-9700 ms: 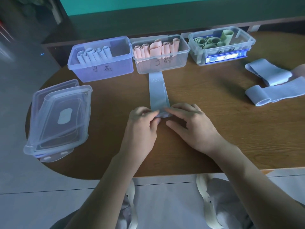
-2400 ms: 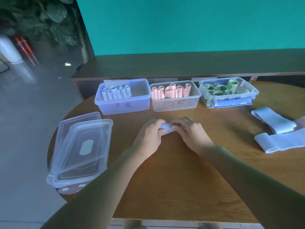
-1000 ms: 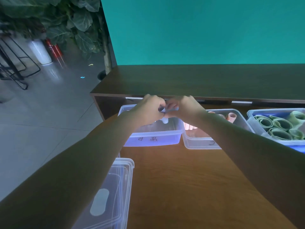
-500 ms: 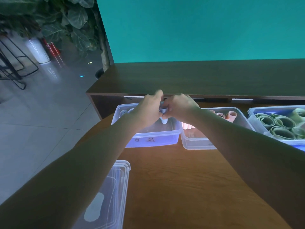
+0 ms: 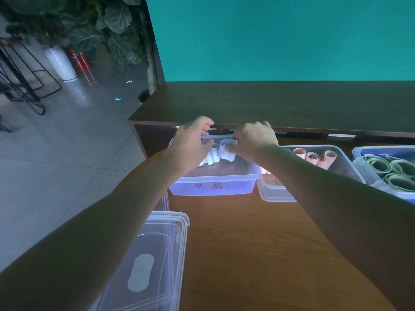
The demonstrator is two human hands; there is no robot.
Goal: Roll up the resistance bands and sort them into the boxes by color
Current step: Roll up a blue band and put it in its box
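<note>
Your right hand (image 5: 253, 140) now pinches the blue roll (image 5: 228, 151) down inside the blue box (image 5: 213, 187) at 12 o'clock; your left hand (image 5: 193, 144), fingers curled, has let go. Sorting's nearly done.

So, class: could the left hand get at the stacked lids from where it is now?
Probably yes. The left hand is over the blue box, holding nothing I can see, and the lids lie uncovered just below its forearm, with nothing between.
</note>
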